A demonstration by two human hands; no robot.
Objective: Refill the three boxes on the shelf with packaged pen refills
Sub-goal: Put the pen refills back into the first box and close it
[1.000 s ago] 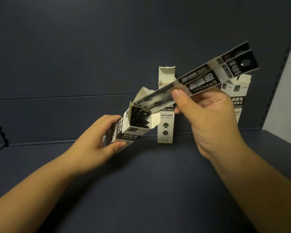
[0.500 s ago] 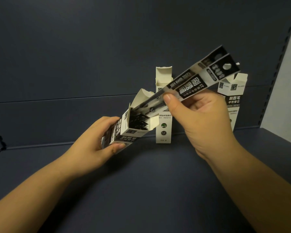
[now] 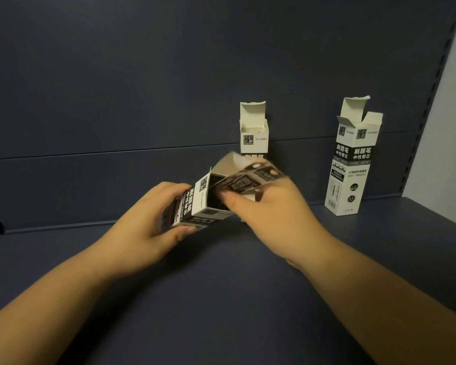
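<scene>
Left hand [image 3: 153,222]: fingers and thumb curled round a tilted black-and-white box [image 3: 195,204], held above the shelf floor [image 3: 221,299], mouth open toward the right. Right hand [image 3: 274,214]: thumb and fingers pinching a packaged pen refill [image 3: 248,180], blurred, its lower end inside the box mouth.

Edges and room: dark shelf floor bare in front of the hands; back panel [image 3: 142,88] behind; light side wall [image 3: 448,127] at right. Middle box [image 3: 253,130] upright at the back, flap raised, partly hidden by the hands. Right box [image 3: 353,159] upright, flaps open, well apart from the hands.

Change: refill pack sits much deeper in the box than half a second ago.
</scene>
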